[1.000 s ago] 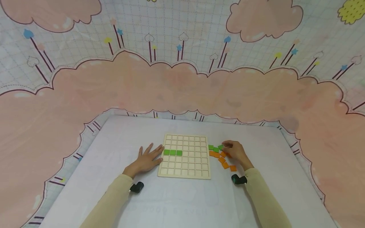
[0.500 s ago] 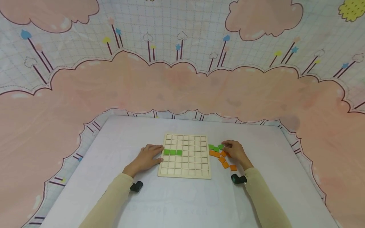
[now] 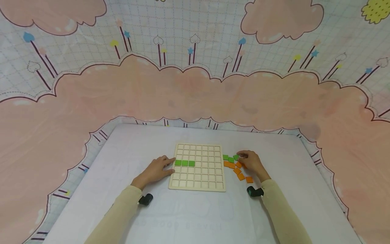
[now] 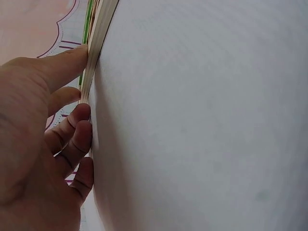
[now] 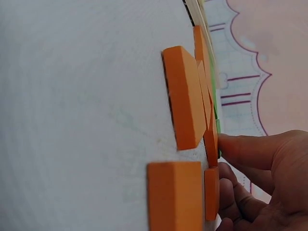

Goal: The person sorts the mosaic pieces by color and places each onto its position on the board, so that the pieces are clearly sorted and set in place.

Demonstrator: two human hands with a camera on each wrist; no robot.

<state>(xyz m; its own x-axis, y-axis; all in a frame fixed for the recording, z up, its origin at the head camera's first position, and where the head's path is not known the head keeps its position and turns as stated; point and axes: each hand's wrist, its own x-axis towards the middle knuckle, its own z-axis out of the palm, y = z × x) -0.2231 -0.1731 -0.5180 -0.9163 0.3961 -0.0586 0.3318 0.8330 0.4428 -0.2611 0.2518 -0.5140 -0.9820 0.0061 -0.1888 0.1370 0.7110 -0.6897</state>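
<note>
A pale wooden grid board point(image 3: 204, 176) lies on the white table, with a row of three green tiles point(image 3: 185, 163) in its left cells. My left hand point(image 3: 154, 170) rests at the board's left edge. In the left wrist view, its thumb and forefinger point(image 4: 65, 98) touch that edge, and the other fingers bend beside it. Right of the board, my right hand point(image 3: 251, 162) pinches a green tile point(image 3: 236, 157) between thumb and fingers, low at the table. Two more green tiles point(image 3: 231, 160) lie beside it. The pinched tile is mostly hidden in the right wrist view.
Several orange tiles point(image 3: 237, 171) lie scattered between the board and my right hand; two stand out close in the right wrist view point(image 5: 185, 98). A printed cloth point(image 3: 195, 95) hangs behind the white table point(image 3: 182, 217).
My left hand's spread fingers have drawn together and bent, leaving thumb and forefinger at the board's edge. The right hand stays in place at the green tile.
</note>
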